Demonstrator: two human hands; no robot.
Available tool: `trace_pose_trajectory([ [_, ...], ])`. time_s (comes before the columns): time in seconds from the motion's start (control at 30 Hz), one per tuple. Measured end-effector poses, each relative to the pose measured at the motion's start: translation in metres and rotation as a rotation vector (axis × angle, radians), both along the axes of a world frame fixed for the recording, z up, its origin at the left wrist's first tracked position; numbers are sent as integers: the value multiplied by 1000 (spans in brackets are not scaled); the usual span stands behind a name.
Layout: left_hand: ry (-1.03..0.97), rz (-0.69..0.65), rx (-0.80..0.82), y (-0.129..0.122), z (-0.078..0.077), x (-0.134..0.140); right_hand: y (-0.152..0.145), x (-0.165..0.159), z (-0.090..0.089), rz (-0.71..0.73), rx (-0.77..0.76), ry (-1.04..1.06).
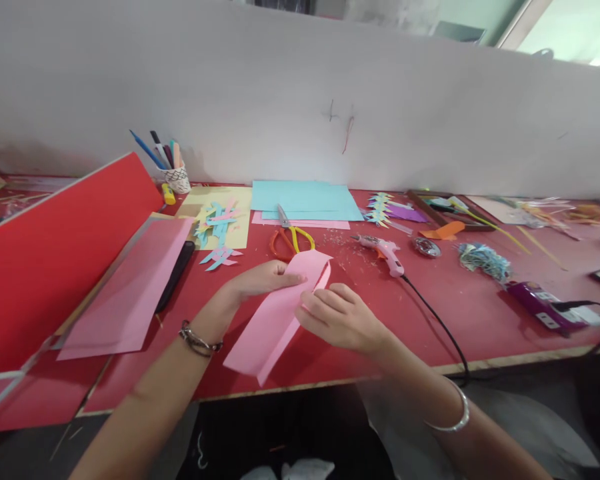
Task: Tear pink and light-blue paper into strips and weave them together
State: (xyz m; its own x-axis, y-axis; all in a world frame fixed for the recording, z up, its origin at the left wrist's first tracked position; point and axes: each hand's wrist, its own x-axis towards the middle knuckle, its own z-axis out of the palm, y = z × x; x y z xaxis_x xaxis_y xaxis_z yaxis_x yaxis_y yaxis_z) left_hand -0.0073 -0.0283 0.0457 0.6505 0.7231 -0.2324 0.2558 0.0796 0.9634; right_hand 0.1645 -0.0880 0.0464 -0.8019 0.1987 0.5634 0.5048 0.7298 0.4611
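1. So the main thing here is a piece of folded pink paper. It's in both hands at the near side of the table, right in front of the person, slanting from lower left to upper right. There's a crease along its length, and the far end is bent so the layers sit a bit apart. Can't tell if any of it touches the table.
2. Left hand is gripping it from the left, thumb flat on top and the fingers mostly hidden. There's a dark bracelet on that wrist.
3. Right hand has its fingers curled in and is pinching the right edge near the far end. Silver bangle on that arm.
4. Just past the paper's far end: scissors with one red and one yellow handle, blades pointing away toward a stack of light blue sheets.
5. Off to the right is a pink glue gun with a black cord, then a bundle of thin strips and a purple power strip.
6. To the left, a pale yellow sheet has cut paper strips piled on it, some spilling over its near edge.
7. Further left, a flat pink sheet lies beside a big red board, with a pen cup behind, near the white wall.
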Motion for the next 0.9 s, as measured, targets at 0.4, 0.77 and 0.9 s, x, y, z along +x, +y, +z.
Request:
trace_pose_trajectory([
  [0.4,-304,116,-93,-24,-1,-51,-1,-4,14,-364,21,63],
  [0.77,574,441,1220,-88,-2,-31,7,-13,9,-317,-629,-233],
  [0.9,799,273,1181,-95,-14,-28,2,-24,-2,-251,-743,-318],
])
